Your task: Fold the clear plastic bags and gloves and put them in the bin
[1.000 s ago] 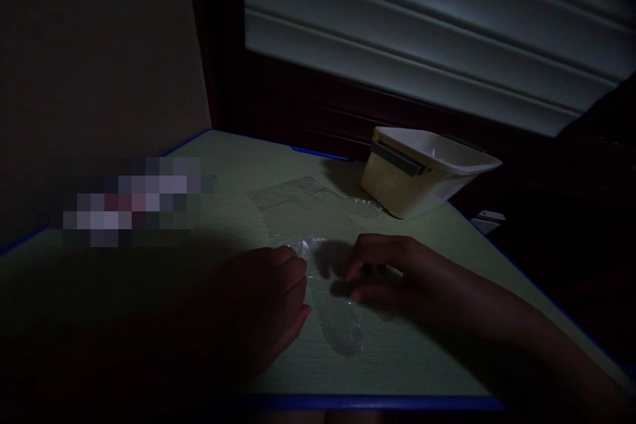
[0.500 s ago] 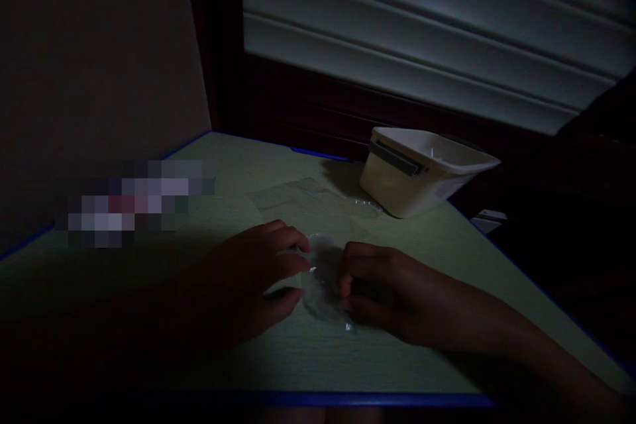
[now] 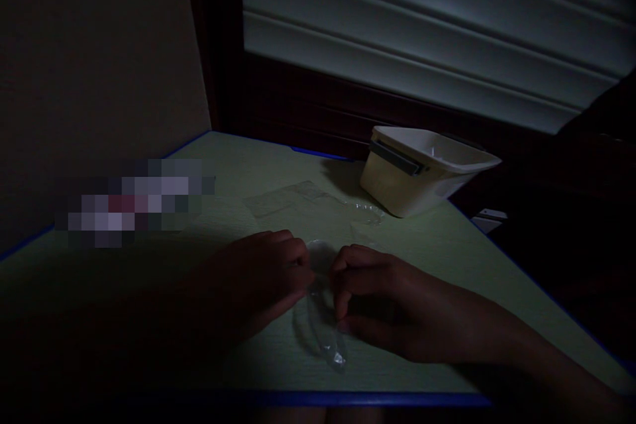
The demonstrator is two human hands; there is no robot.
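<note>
A clear, crinkled plastic piece point(image 3: 322, 318) lies between my hands over the pale green table point(image 3: 199, 371), its shiny lower end hanging toward the front edge. My left hand point(image 3: 271, 275) is closed, thumb and fingers pinched at the left side of the plastic. On the other side my right hand point(image 3: 380, 298) has its fingers curled and its thumb tip near them, gripping the plastic's right edge. Behind the hands, a flat transparent plastic sheet point(image 3: 288, 199) rests on the table. The picture is dark, so the plastic's exact outline is hard to make out.
A cream bin point(image 3: 397, 189) with a grey handle stands at the back right edge of the table. A blurred, pixelated object point(image 3: 134, 202) is at the left. Behind are a wall and pale horizontal slats point(image 3: 397, 26). A small white item point(image 3: 489, 217) shows beyond the right edge.
My left hand has gone from open to closed on the plastic. The plastic's lower end now reaches closer to the front edge, and my right hand has shifted slightly toward the left hand.
</note>
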